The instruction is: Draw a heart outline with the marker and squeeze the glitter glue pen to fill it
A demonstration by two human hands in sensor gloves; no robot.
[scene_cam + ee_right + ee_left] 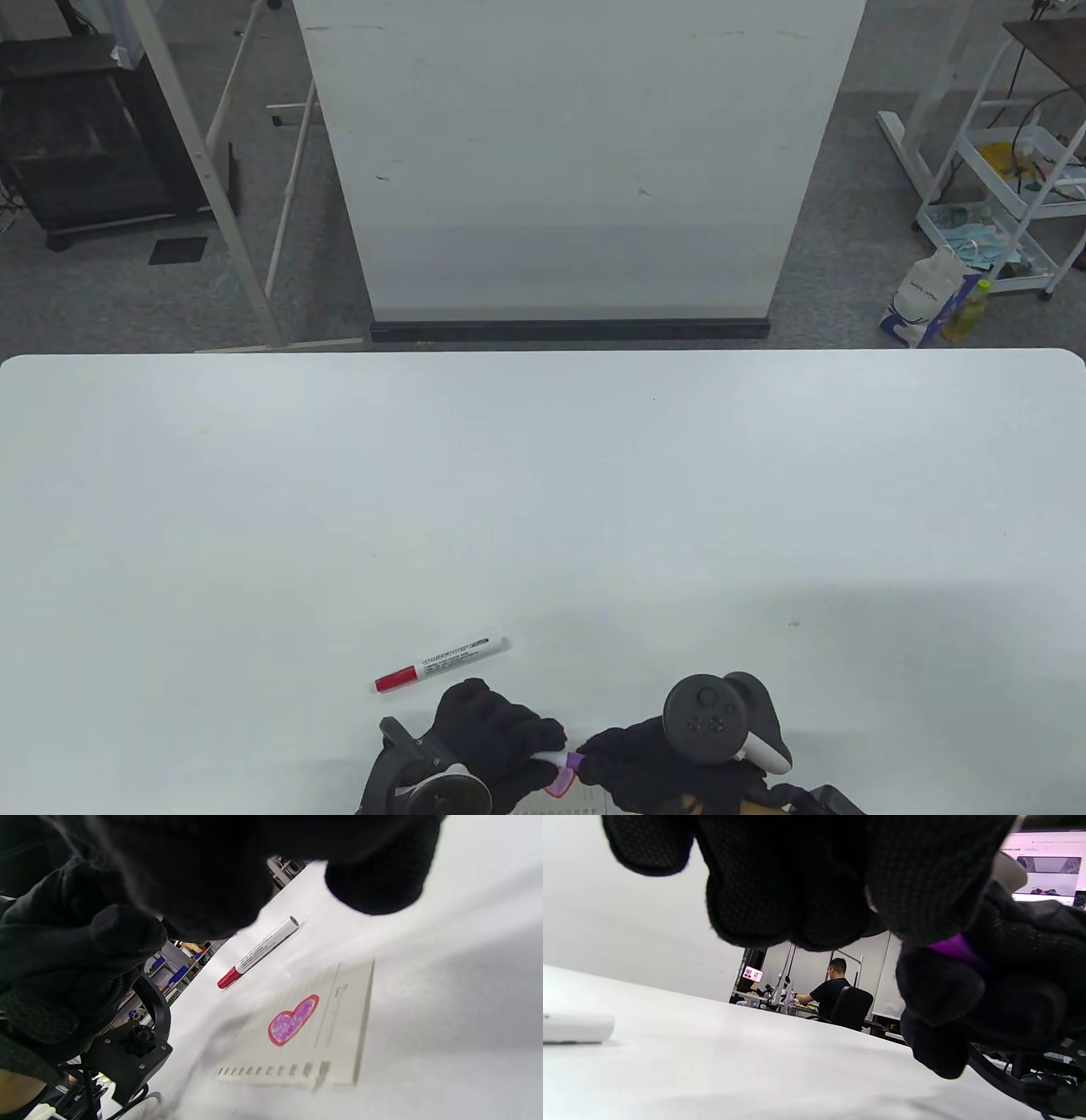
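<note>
At the near edge of the table (543, 475), going left to right: the red-capped marker (442, 662) lies by itself just beyond my left hand (488, 743), capped and untouched. My left hand curls round the white body of the glitter glue pen (556, 758), and my right hand (632, 755) pinches its purple end (956, 948), so both hold the one pen between them, just above the paper (339, 1018). On that paper the heart (292, 1020) has its red outline and is filled with purple glitter, so I judge the drawing done and the step in hand to be closing the pen. To do it well I should keep the body steady without squeezing and seat the purple piece straight. Print runs along the marker's barrel, too small to read; the paper's faint lines are illegible too.
</note>
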